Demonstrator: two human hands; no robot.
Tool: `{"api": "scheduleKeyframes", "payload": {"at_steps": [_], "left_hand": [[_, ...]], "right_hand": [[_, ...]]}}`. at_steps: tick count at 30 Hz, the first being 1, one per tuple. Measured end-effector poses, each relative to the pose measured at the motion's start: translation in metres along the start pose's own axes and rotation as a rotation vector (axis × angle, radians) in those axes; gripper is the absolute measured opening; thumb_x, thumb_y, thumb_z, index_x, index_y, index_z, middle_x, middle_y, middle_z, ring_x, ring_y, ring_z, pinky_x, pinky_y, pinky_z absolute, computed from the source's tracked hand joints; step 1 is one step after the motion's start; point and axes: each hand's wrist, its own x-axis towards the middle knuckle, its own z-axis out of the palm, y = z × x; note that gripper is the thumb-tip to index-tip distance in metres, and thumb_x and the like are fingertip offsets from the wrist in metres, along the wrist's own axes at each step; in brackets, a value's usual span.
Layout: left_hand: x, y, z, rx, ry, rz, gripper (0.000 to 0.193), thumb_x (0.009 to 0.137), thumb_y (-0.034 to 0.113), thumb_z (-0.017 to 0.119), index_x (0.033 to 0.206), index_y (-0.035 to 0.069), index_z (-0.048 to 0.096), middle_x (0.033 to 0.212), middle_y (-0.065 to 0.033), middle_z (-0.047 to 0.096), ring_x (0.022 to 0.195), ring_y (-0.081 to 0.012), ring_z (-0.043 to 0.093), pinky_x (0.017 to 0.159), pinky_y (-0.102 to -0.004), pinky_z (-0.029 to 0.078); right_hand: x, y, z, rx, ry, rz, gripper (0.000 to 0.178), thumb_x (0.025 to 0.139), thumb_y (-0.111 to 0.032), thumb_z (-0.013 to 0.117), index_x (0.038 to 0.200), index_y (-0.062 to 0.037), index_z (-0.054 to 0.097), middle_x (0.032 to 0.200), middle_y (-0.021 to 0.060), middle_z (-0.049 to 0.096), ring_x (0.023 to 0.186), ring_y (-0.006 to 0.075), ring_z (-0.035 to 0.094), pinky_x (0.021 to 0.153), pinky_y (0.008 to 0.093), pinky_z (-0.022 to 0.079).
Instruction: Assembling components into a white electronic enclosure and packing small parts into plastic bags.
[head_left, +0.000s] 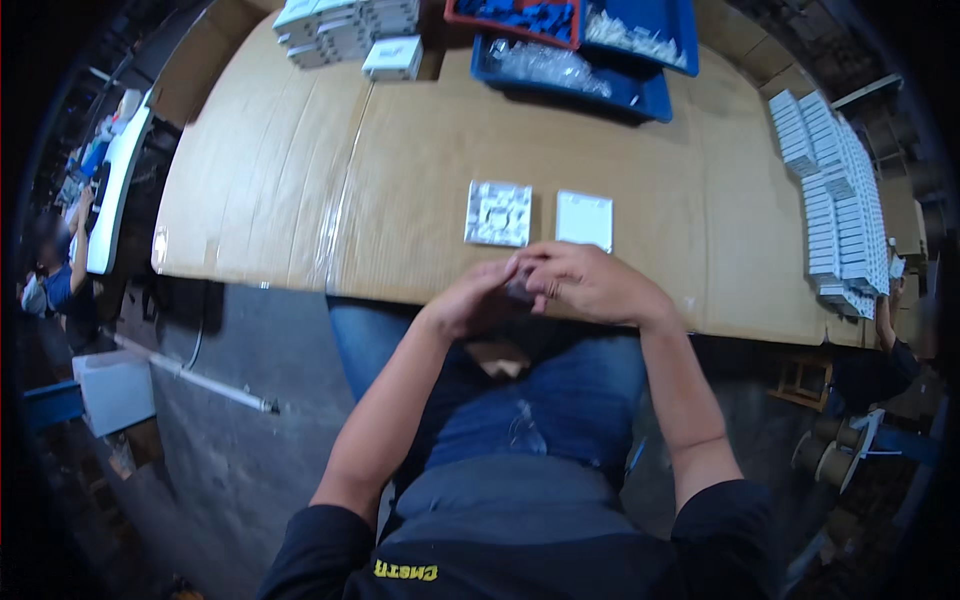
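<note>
My left hand and my right hand meet just over the near edge of the cardboard-covered table. Their fingers are bent together around something small and pale that I cannot make out. Just beyond them, an open box with a grey-and-white patterned inside lies on the cardboard. To its right is a flat white square box part, its near edge close behind my right hand.
Blue trays hold transparent plastic pieces and white parts; a red tray holds blue parts. White boxes are stacked at the far left, with more stacks along the right edge. People work at both sides.
</note>
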Motion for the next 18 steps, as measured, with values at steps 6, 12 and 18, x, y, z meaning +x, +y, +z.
{"api": "scheduleKeyframes", "payload": {"at_steps": [6,12,18], "left_hand": [[-0.006,0.006,0.003,-0.046,-0.058,-0.047,0.067,0.107,0.054,0.046,0.152,0.005,0.046,0.127,-0.0103,0.064,0.108,-0.0221,0.063,0.105,-0.0440,0.047],[-0.004,0.011,0.009,-0.088,-0.048,-0.081,0.057,0.108,0.039,0.053,0.150,0.001,0.047,0.128,-0.0117,0.064,0.113,-0.0213,0.064,0.104,-0.0374,0.052],[0.003,0.014,0.008,-0.058,-0.039,-0.103,0.066,0.102,0.046,0.062,0.149,0.001,0.048,0.129,-0.0117,0.063,0.112,-0.0236,0.065,0.105,-0.0398,0.050]], "right_hand": [[0.001,-0.006,-0.048,-0.182,0.326,-0.206,0.020,0.103,-0.016,0.064,0.105,0.0011,0.075,0.119,0.0148,0.073,0.103,0.0183,0.068,0.090,0.0328,0.053],[0.026,0.003,-0.174,-0.445,0.851,-0.031,0.018,0.099,-0.014,0.069,0.110,-0.0017,0.074,0.098,0.0069,0.076,0.087,0.0147,0.067,0.080,0.0300,0.053],[0.071,0.034,-0.332,-0.810,1.105,0.103,0.019,0.092,-0.020,0.071,0.109,-0.0109,0.074,0.101,0.0095,0.077,0.097,0.0281,0.073,0.082,0.0403,0.056]]}}
